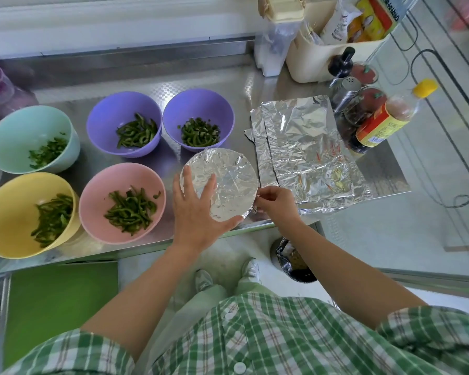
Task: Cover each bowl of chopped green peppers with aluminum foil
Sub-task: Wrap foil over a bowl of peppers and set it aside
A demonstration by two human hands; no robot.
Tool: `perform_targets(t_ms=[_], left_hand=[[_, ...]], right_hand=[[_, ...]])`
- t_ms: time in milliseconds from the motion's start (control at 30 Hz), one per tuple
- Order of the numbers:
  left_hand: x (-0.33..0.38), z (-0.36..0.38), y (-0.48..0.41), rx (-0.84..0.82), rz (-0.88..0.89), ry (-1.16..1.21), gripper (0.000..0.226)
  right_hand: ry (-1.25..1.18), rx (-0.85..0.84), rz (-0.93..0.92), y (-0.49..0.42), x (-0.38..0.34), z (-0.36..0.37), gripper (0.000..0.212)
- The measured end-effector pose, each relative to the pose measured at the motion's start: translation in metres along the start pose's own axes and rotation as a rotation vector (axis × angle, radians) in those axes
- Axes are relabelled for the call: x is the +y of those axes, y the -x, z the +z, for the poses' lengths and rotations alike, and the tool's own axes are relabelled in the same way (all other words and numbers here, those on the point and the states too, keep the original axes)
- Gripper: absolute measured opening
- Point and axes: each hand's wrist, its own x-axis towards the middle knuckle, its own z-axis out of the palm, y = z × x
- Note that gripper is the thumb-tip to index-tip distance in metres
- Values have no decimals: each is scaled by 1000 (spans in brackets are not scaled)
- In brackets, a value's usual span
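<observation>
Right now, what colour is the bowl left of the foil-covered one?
It's a pink bowl, clearest in head view.

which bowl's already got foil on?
The foil-covered bowl immediately right of the pink bowl, with the left hand resting flat on it. Only it is sealed; the rest show their peppers.

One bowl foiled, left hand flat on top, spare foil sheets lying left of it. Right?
Not quite. The head view shows the crinkled spare aluminum foil sheets lying right of the round foil-covered bowl, not left. The left hand does rest flat on top.
</observation>
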Motion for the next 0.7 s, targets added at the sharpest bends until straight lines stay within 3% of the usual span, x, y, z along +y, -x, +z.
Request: perform_targets(t_ms=[267, 333, 400, 700], left_hand=[[2, 0, 0, -1, -3, 15, 110], [2, 0, -1, 0, -7, 10, 110], [3, 1, -1, 4, -11, -10, 111], [12, 4, 2, 22, -69, 49, 118]], right_hand=[[-64, 172, 9, 10, 3, 15, 16], [-133, 162, 22, 15, 5, 18, 12], [-177, 147, 15, 20, 9, 21, 21], [-140, 60, -112, 39, 11, 24, 19]])
